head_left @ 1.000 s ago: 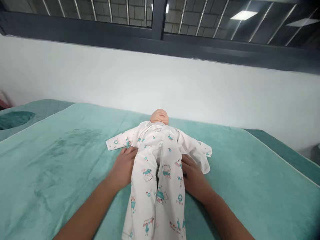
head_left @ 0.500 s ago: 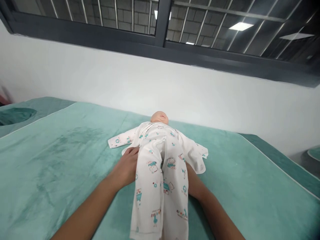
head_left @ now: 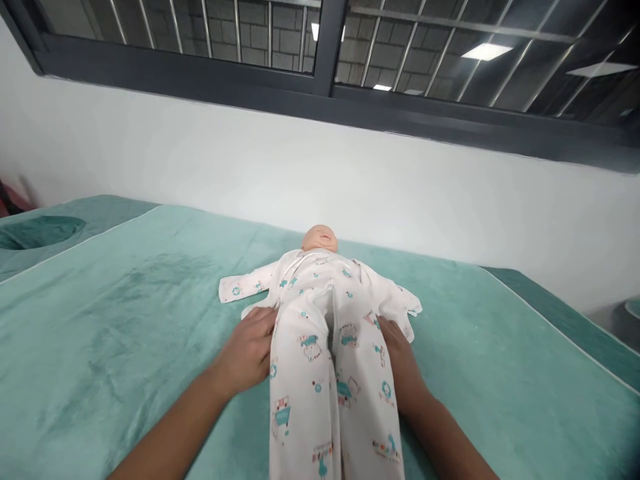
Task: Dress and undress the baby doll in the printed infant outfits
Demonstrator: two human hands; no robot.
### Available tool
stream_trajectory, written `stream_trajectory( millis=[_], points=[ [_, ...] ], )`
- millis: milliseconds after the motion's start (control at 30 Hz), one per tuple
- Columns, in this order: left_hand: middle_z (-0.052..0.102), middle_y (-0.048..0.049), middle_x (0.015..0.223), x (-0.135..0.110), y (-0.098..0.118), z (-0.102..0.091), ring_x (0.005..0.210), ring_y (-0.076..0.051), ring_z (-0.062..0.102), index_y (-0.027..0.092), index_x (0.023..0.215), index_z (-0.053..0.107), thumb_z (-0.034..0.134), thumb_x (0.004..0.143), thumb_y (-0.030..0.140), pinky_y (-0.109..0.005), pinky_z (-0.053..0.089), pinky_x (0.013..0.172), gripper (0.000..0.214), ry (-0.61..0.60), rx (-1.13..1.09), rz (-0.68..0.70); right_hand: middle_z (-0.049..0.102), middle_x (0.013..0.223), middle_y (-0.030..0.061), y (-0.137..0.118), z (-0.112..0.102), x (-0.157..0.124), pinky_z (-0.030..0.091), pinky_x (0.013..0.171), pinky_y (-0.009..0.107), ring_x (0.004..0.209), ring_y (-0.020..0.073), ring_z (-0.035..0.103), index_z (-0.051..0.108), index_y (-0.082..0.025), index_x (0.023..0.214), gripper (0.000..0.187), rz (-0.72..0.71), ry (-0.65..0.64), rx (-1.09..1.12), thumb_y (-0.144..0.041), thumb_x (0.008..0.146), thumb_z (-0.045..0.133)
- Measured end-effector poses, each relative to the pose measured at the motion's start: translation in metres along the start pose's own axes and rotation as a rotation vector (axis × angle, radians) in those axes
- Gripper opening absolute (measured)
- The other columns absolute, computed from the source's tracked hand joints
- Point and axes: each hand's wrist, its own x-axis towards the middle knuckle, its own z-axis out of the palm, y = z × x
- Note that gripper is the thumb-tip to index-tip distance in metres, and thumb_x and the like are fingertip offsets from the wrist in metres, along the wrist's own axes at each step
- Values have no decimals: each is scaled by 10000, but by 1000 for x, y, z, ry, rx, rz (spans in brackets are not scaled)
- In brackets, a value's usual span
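A baby doll lies on its back, head at the far end, in a white printed top with the sleeves spread out. White printed baby trousers cover its lower body, their legs stretching toward me past the frame's lower edge. At the trousers' left side, my left hand is closed on the cloth at hip height, its fingertips partly tucked out of sight. My right hand grips the opposite side, with some fingers hidden by the trouser leg.
Under the doll spreads a green plush cover with white piping. Behind it rises a white wall, topped by a dark window frame with metal bars beyond. A darker green oval hollow shows at the far left.
My right hand has come out from behind the trouser leg and now shows more. The trouser legs have swung a little to the right, and the left hand sits slightly lower.
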Motion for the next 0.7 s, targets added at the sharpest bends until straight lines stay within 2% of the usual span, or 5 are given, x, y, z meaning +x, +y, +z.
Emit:
stream_trajectory(
  millis=[200, 333, 400, 533, 700],
  points=[
    [624, -52, 765, -16, 10, -20, 758, -199, 550, 228, 769, 677, 408, 923, 268, -336, 436, 708, 312, -62, -249, -202, 626, 879, 56, 16, -15, -41, 417, 717, 338, 810, 203, 561, 630, -225, 797, 224, -147, -111, 28, -107, 863, 450],
    [645, -74, 988, -10, -7, -18, 952, -246, 565, 215, 995, 663, 441, 904, 371, -360, 441, 810, 287, 223, -46, -700, 621, 1050, 99, 57, -21, -47, 451, 776, 346, 940, 231, 580, 599, -204, 1091, 253, 259, 61, -2, -268, 902, 444],
    [635, -99, 1068, -5, -14, -11, 1025, -293, 540, 196, 1052, 642, 484, 866, 434, -405, 422, 857, 342, 210, 144, -850, 621, 1079, 127, 73, -22, -38, 447, 817, 379, 984, 268, 574, 590, -168, 1128, 367, 472, 88, -69, -416, 875, 493],
    [659, -80, 995, 1, -15, -3, 1019, -317, 534, 222, 860, 645, 464, 863, 400, -434, 386, 853, 255, 20, 258, -836, 662, 995, 102, 78, -23, -10, 444, 750, 369, 878, 267, 601, 613, -171, 1121, 475, 652, -66, -6, -513, 798, 548],
    [636, -27, 836, 2, 0, -21, 780, -220, 574, 219, 853, 546, 446, 869, 473, -334, 434, 723, 274, 241, -218, -950, 659, 844, 34, 55, -47, 1, 429, 693, 319, 798, 234, 580, 639, -192, 881, 240, 687, -55, 503, -384, 740, 605]
  ],
)
